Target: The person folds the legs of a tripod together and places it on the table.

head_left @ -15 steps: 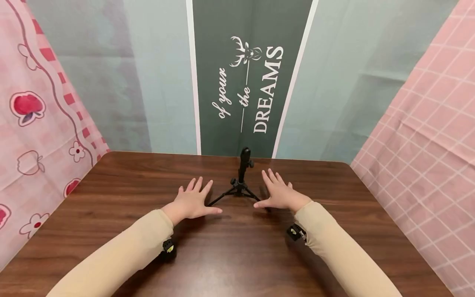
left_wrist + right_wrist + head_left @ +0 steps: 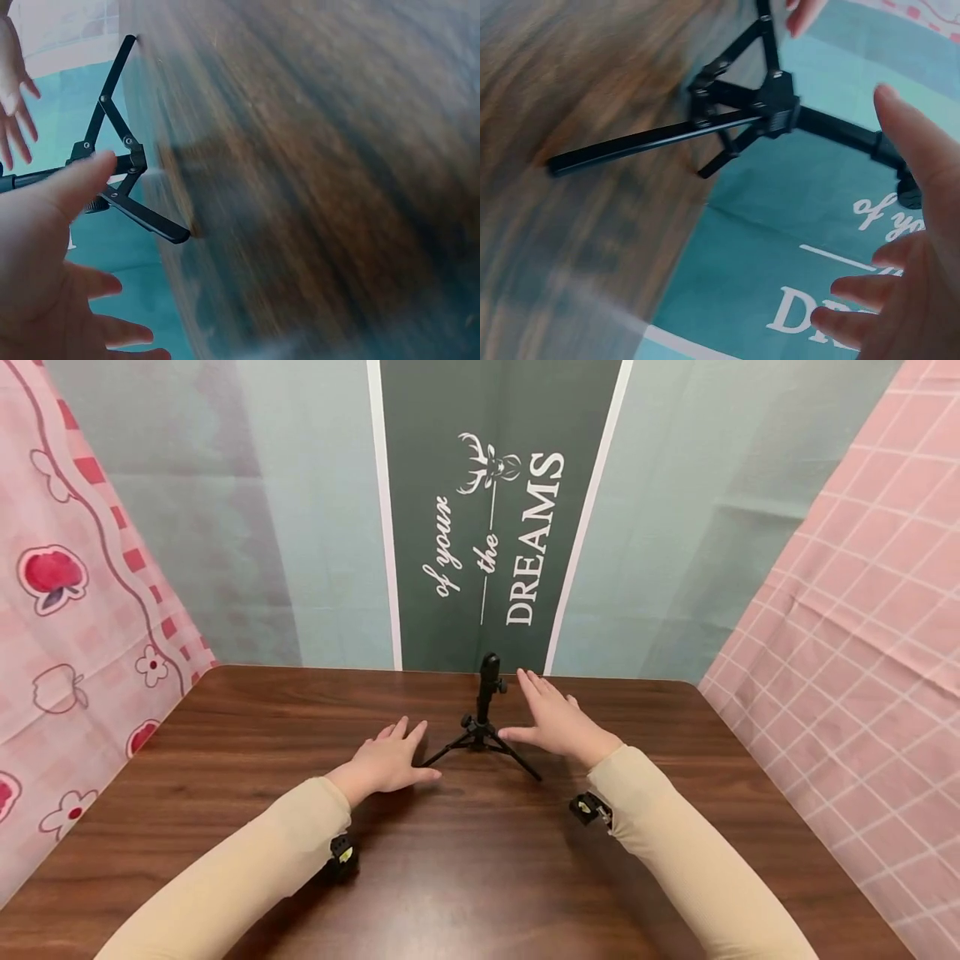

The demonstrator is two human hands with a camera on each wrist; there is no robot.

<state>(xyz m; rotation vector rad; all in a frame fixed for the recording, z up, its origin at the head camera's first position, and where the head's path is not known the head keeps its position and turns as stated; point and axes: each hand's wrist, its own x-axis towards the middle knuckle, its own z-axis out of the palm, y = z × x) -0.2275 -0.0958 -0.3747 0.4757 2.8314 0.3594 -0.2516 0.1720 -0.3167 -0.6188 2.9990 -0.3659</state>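
A small black tripod stand (image 2: 480, 731) stands upright on the brown wooden table, its legs spread and a knob on its short post. Left of it is my left hand (image 2: 381, 763), fingers spread and thumb pointing toward the near left leg. On the other side my right hand (image 2: 561, 723) is raised beside the post, its fingers straight and its thumb pointing at the stand. In the right wrist view, the tripod's leg (image 2: 630, 146) and hub show in front of the open palm. Neither hand holds anything.
The wooden table (image 2: 465, 868) reaches back to a grey-green cloth backdrop (image 2: 330, 527) with white lettering. Pink patterned cloth (image 2: 67, 635) hangs at the left, pink checked cloth (image 2: 847, 635) at the right. A small black device (image 2: 590, 808) sits under each wrist.
My right hand has moved up and away from me, closer to the stand's post, uncovering the right leg. The left hand has shifted only slightly. The head view has turned a little.
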